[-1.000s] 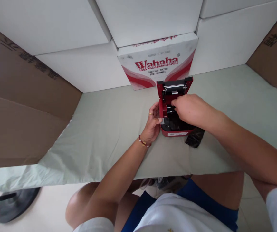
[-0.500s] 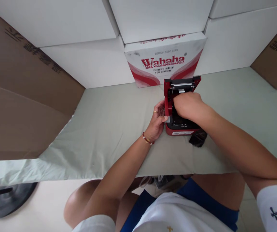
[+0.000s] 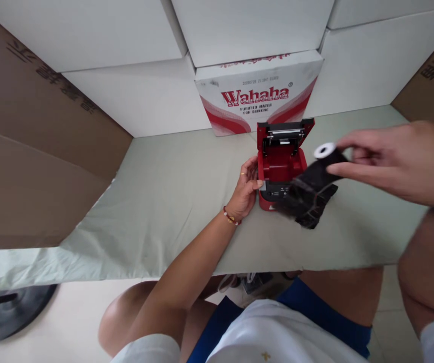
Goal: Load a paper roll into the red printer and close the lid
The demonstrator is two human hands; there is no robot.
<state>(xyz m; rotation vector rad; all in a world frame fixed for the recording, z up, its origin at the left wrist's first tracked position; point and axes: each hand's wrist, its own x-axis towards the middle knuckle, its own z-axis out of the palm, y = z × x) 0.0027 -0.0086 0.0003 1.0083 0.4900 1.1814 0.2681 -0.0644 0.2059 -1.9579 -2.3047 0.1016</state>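
A small red printer stands on the table with its lid swung up and its red inner bay showing. My left hand grips the printer's left side, thumb on its front corner. My right hand is raised to the right of the printer and pinches a black part with a white round end, blurred by motion. A second black piece lies on the cloth just right of the printer's front.
A pale green cloth covers the table. A Wahaha water carton and white boxes stand behind the printer. Brown cardboard walls close in left and right. A dark round base sits on the floor at lower left.
My right hand has come out of the printer's bay and moved right and up, carrying the black part with it. The left hand has stayed on the printer.
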